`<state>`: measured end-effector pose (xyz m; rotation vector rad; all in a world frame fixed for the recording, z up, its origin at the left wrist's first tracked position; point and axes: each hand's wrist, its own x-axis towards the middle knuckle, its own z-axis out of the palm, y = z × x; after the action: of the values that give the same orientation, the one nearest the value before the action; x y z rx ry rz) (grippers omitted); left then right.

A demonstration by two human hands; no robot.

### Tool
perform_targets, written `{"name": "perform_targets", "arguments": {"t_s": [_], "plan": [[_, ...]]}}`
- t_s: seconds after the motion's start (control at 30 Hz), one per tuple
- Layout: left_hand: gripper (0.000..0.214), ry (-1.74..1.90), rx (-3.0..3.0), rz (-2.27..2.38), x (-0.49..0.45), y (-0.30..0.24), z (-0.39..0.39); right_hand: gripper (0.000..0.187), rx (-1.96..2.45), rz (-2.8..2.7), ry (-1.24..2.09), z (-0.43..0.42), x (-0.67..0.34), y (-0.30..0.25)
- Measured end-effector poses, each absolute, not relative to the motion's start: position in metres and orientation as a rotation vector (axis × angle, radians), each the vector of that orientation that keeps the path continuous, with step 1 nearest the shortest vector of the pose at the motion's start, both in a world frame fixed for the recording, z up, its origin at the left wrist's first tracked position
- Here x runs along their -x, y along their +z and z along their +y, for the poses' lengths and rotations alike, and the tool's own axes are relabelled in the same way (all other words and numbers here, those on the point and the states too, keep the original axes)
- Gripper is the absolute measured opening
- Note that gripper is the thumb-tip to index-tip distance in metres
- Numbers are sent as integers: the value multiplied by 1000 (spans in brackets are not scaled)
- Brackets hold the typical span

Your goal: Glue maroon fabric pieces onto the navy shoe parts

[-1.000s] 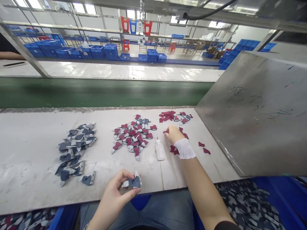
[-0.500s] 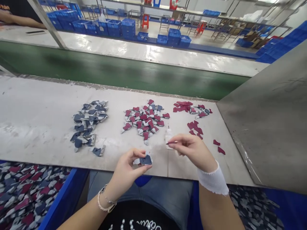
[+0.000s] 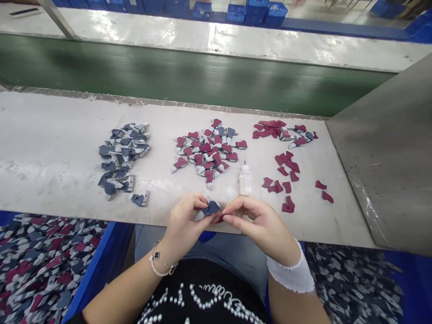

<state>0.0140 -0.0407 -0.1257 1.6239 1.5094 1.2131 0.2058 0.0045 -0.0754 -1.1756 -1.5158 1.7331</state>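
My left hand (image 3: pixel 185 221) pinches a small dark blue and white piece (image 3: pixel 209 209) at the near edge of the worktable (image 3: pixel 50 153). My right hand (image 3: pixel 259 222), with a white mesh band on the wrist, holds a small maroon piece (image 3: pixel 219 218) against the blue one. Both hands meet over the table edge, above my lap. A small clear glue bottle (image 3: pixel 246 179) stands just beyond my right hand. Loose maroon pieces (image 3: pixel 285 175) lie to its right.
A pile of blue-grey pieces (image 3: pixel 123 155) lies at left, a mixed maroon and blue pile (image 3: pixel 209 150) in the middle, another maroon heap (image 3: pixel 281 131) at the back right. A green conveyor belt (image 3: pixel 168 76) runs behind. A tilted metal sheet (image 3: pixel 388 153) stands at right. Blue bins with pieces (image 3: pixel 40 265) flank my legs.
My right hand picked a maroon piece from the table and brought it back to the blue piece in my left hand. The camera tilted downward.
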Motion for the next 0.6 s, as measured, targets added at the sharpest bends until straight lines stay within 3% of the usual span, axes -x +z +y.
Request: {"name": "perform_targets", "arguments": {"t_s": [0.6], "plan": [[29,1394,-1868,1372,-17,-122,-44,29,1335,-1402,1806,0,-200,-82]]}}
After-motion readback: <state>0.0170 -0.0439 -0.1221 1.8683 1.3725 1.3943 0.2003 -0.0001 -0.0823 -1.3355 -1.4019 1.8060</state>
